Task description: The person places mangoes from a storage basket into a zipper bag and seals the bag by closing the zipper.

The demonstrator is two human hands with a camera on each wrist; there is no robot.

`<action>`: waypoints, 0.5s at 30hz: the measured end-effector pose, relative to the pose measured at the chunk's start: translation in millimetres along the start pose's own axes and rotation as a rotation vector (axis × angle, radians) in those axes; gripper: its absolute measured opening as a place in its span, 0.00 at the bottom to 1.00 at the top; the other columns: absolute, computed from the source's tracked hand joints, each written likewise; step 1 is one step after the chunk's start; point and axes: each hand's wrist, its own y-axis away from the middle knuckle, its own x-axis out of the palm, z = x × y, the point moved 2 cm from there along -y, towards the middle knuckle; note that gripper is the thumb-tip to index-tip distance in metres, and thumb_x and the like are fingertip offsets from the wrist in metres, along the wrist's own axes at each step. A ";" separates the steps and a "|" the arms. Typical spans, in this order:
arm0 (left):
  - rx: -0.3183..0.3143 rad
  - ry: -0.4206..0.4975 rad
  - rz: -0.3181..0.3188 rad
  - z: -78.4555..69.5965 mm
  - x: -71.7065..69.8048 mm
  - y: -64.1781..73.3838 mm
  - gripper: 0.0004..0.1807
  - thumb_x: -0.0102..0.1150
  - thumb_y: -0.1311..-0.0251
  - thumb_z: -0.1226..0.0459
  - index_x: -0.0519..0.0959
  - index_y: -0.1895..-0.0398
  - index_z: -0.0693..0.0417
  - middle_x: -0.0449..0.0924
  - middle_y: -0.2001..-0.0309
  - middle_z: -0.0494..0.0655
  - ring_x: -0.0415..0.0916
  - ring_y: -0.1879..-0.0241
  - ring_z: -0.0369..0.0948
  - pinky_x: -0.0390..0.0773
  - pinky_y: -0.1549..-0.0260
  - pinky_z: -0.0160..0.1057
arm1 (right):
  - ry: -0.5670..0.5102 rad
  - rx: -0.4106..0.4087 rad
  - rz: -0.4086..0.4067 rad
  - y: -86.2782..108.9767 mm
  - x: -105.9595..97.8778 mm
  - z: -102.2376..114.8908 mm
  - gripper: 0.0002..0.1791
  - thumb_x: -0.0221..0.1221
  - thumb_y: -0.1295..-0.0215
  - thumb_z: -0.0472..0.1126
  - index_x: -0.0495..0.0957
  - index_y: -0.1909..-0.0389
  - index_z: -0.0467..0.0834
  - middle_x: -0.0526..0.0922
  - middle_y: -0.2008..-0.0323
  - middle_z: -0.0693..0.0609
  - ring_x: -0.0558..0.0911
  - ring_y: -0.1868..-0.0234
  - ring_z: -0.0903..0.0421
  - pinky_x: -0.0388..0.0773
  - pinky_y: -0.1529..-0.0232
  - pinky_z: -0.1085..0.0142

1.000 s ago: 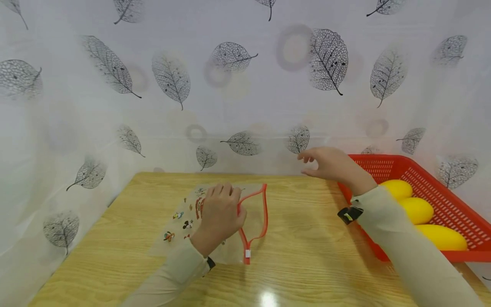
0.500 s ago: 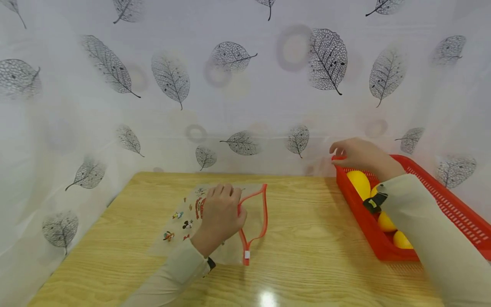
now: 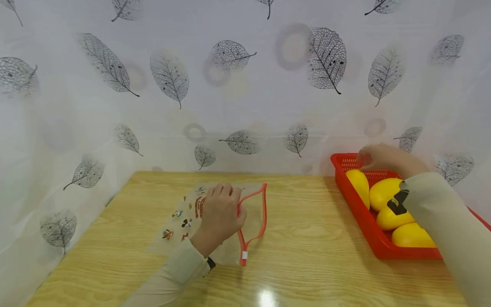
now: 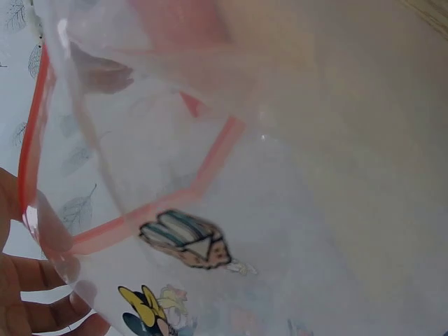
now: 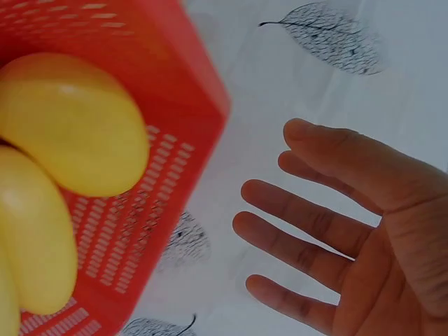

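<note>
The left hand (image 3: pixel 220 211) grips the near-clear bag (image 3: pixel 189 232) by the edge of its mouth, thumb and fingers closing on the film. Cartoon prints run off to the left of that grip, and the hand itself hides part of them. Just right of the grip, the red zip strip (image 3: pixel 264 213) bows outward around a gaping mouth, its white slider (image 3: pixel 244 255) at the nearer end. The right hand (image 3: pixel 391 157) grasps nothing; its fingers are spread, and it hangs over the far end of the red basket (image 3: pixel 354 209). Just below and nearer the person from it lie four yellow oval pieces (image 3: pixel 385 194), partly covered by the right sleeve (image 3: pixel 441 221) and a black wrist strap (image 3: pixel 399 200). In the right wrist view, the basket's wall stands between those fingers and the pieces. Bare wooden table (image 3: pixel 299 256) separates the bag's mouth from the basket, and a leaf-printed sheet (image 3: pixel 238 106) rises behind both hands.
</note>
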 end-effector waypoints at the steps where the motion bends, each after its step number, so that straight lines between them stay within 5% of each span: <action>1: 0.000 0.000 0.001 0.1 0.1 0.0 0.07 0.61 0.58 0.62 0.72 0.77 0.52 0.73 0.74 0.46 0.70 0.70 0.45 0.70 0.67 0.42 | 0.000 -0.002 0.008 0.9 2.5 -3.7 0.18 0.65 0.47 0.40 0.78 0.57 0.35 0.83 0.63 0.44 0.79 0.65 0.52 0.79 0.60 0.52; 9: -0.012 0.019 0.012 0.7 0.5 1.5 0.07 0.60 0.58 0.63 0.74 0.75 0.54 0.74 0.73 0.47 0.71 0.70 0.46 0.71 0.66 0.42 | -0.068 0.116 0.133 12.8 19.1 -38.6 0.32 0.67 0.50 0.45 0.72 0.48 0.29 0.81 0.57 0.36 0.80 0.62 0.49 0.79 0.59 0.49; 15: -0.005 0.026 -0.021 1.8 2.4 2.7 0.07 0.60 0.60 0.64 0.73 0.77 0.53 0.73 0.75 0.46 0.70 0.72 0.45 0.70 0.67 0.42 | -0.111 0.167 0.262 21.0 27.1 -59.8 0.29 0.68 0.51 0.46 0.74 0.51 0.33 0.80 0.59 0.39 0.77 0.64 0.53 0.80 0.59 0.50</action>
